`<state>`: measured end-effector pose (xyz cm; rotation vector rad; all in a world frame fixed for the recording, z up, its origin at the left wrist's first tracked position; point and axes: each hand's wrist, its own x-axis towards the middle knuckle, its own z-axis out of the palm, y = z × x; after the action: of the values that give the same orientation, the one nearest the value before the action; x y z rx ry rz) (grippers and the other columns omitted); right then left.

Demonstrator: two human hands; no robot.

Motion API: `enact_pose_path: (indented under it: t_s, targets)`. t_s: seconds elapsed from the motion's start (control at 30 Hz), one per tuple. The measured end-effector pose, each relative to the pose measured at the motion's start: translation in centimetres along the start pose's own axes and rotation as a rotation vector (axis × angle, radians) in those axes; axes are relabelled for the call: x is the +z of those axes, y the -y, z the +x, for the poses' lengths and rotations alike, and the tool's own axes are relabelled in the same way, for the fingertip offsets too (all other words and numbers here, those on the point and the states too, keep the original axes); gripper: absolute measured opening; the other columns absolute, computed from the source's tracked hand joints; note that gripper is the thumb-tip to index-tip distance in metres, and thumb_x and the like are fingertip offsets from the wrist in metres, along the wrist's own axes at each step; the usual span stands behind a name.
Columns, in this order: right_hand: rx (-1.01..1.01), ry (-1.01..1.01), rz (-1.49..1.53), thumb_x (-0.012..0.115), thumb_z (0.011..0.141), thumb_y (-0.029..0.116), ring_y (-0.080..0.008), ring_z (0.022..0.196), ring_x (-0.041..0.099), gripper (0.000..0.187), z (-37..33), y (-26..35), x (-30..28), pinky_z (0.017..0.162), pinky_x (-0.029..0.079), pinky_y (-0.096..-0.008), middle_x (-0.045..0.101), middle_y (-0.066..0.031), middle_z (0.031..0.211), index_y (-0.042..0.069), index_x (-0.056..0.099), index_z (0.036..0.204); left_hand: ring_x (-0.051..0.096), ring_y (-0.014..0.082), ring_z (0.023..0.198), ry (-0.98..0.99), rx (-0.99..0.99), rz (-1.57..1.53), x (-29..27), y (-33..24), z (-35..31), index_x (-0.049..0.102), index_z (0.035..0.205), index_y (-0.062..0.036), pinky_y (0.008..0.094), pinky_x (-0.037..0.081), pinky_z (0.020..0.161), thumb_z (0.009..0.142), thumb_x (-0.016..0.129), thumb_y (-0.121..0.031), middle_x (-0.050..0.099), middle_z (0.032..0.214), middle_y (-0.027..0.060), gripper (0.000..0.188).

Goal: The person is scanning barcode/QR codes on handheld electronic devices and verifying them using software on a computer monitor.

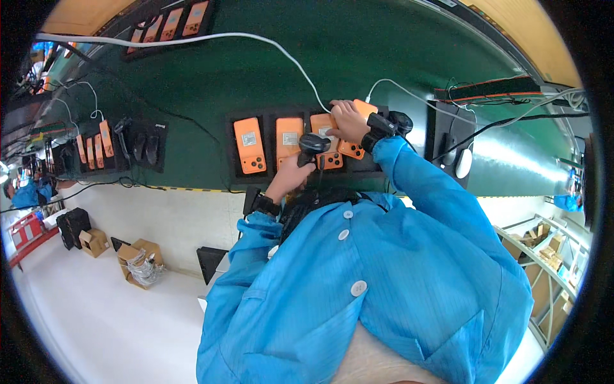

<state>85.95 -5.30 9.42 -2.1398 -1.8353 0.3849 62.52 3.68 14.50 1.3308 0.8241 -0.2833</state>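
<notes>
My left hand (291, 178) is wrapped round the handle of a black handheld barcode scanner (314, 143), its head over the row of orange phones. My right hand (349, 123) is closed at the upper end of one phone (325, 123), where a white cable (281, 48) runs in between thumb and fingers; the plug itself is hidden. Beside that hand, another orange phone (365, 107) has a white cable plugged into its top end. Further left lie an orange phone (249, 146) and a second one (290, 137), back up with white labels, on a black mat (231, 137).
A second black scanner (401, 121) stands by my right wrist. To the right a white mouse (464, 163) lies on a dark pad. More orange phones (106, 137) sit at the left, others (171, 24) at the far edge. Cables cross the green table (192, 83).
</notes>
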Motion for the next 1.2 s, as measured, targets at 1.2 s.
enact_pose_path:
  t_s: [1.2]
  targets:
    - [0.074,-0.203,-0.050,0.063,0.074,0.026,-0.0299,0.106,0.053,0.036,-0.4,3.6,3.1,0.095,0.035,-0.0456,0.054,-0.0156,0.110,0.002,0.061,0.101,0.048,0.0444,0.111,-1.200,-0.094,0.536,-17.0,3.5,5.9,0.039,0.123,0.0040,0.0483,0.040,0.093,0.078,0.064,-0.026,0.052,0.115,0.0264,0.060]
